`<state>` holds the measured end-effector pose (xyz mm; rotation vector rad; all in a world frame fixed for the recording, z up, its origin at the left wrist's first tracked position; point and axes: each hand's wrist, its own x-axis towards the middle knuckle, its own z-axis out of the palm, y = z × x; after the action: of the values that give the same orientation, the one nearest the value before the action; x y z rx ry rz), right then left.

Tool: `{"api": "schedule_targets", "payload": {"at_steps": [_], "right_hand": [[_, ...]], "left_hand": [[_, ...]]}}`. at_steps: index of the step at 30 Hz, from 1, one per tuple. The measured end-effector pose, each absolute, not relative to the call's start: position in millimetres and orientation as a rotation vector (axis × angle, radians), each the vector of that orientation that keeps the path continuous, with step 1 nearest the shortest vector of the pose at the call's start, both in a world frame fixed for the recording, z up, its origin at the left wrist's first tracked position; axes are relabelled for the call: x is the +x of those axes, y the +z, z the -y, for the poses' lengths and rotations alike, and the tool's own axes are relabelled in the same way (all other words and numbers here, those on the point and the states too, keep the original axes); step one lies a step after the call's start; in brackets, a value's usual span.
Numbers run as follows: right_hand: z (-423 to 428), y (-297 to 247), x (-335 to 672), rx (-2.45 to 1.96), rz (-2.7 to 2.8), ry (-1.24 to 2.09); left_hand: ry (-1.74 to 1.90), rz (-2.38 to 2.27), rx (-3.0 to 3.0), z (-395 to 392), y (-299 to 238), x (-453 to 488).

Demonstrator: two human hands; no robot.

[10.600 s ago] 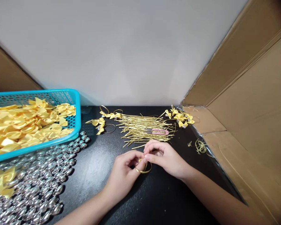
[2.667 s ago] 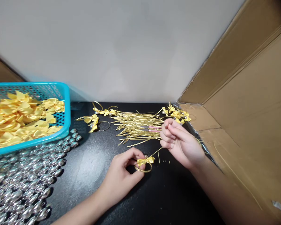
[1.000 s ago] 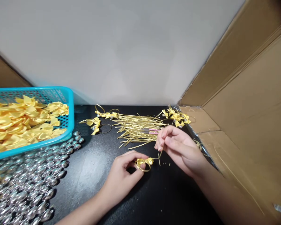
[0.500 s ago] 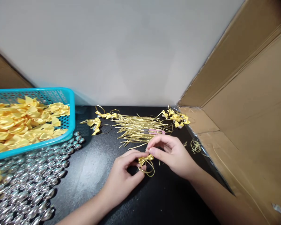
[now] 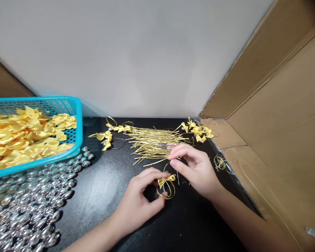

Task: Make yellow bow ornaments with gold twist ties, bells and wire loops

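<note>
A yellow satin bow (image 5: 166,181) with loops of gold cord (image 5: 172,196) is in the fingers of my left hand (image 5: 140,196), closed on it just above the black table. Up and to its right, my right hand (image 5: 198,171) has thumb and forefinger brought together on a thin end of the cord that rises from the bow. Behind my right hand, a pink-handled tool (image 5: 170,145) is mostly covered. Many cut lengths of gold cord (image 5: 149,141) lie just beyond both hands.
A turquoise basket (image 5: 80,126) of yellow bows stands at the left, with many silver beads (image 5: 42,196) spread before it. Bows with beads and cord lie at back left (image 5: 105,136) and back right (image 5: 198,131). Tangled cord (image 5: 219,162) lies near the cardboard wall (image 5: 286,115).
My right hand has drawn slightly up and away from the bow, the cord end stretching between them. My left hand still holds the bow in about the same place.
</note>
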<state>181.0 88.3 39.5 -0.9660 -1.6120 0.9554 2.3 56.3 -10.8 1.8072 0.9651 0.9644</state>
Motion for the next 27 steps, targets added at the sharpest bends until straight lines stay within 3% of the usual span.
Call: {"api": "schedule_targets", "payload": {"at_steps": [13,27], "right_hand": [[-96.6,51.6,200.1,-1.073,2.042,1.194],[-94.0,32.1,184.5,-1.155,1.825,1.264]], "left_hand": [[0.987,-0.823,1.656,-55.8,-12.7,-6.8],[1.034,-0.851,1.565,-56.3,-15.2,-6.0]]}}
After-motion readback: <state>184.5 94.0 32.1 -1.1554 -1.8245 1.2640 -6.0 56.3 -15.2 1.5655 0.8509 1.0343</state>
